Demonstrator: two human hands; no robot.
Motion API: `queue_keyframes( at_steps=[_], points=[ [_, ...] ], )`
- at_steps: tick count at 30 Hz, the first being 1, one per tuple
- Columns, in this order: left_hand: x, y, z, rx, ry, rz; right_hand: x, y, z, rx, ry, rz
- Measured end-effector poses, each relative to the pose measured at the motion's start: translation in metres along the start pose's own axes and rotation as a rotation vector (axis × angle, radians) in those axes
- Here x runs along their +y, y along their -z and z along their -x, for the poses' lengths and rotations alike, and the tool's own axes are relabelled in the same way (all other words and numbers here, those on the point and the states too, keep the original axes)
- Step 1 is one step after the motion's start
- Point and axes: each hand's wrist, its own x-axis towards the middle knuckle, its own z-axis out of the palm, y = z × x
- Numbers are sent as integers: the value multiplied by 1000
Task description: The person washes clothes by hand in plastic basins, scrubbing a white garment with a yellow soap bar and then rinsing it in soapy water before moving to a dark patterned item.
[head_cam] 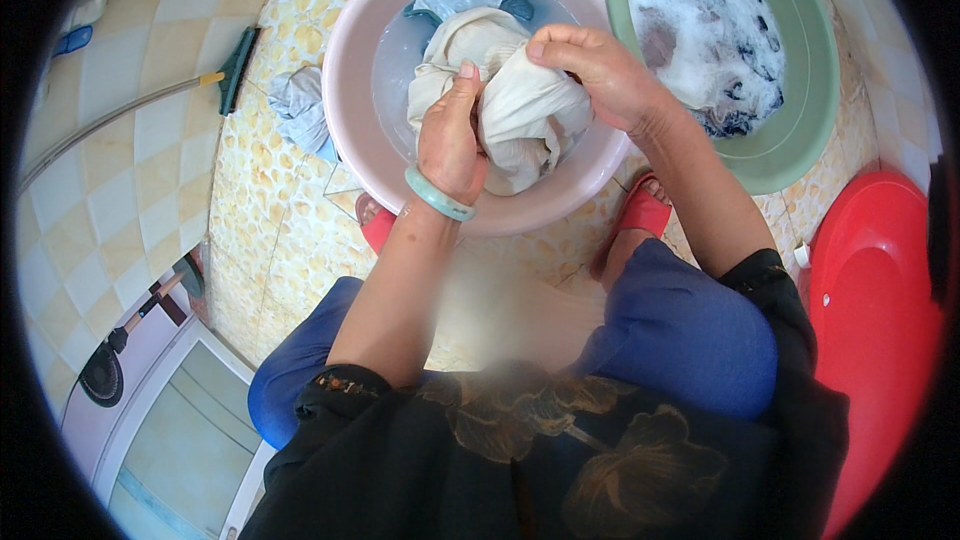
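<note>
Both my hands grip a wet cream-coloured cloth point(529, 109) over a pale pink plastic basin point(349, 52). My left hand point(450, 139), with a pale green bangle point(439, 196) at the wrist, holds the cloth's near left part, thumb pointing up. Pinching a fold at the upper right is my right hand point(600, 71). The rest of the cloth hangs or lies bunched in the basin's cloudy water point(390, 82). Behind it, pale blue and dark fabric point(465, 1) lies partly under the water. Some of my fingers are hidden by the cloth.
A green basin point(806, 90) at the right holds foamy water and dark laundry point(739, 90). Left of the pink basin, a light blue cloth point(298, 109) lies on the tiled floor point(300, 202). A squeegee point(236, 73) leans along the left wall. A red plastic tub point(862, 300) stands at right.
</note>
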Motion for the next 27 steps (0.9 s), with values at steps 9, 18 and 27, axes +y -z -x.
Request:
queue_keyframes(
  at_steps=[9,18,27],
  points=[
    [-1,6,-4,0,43,-53,-12,1,-2,-29,55,292],
    [2,3,-3,14,52,-89,-1,10,-10,-31,4,202],
    [-2,25,-11,-11,59,-26,1,16,-7,5,94,479]
  ],
)
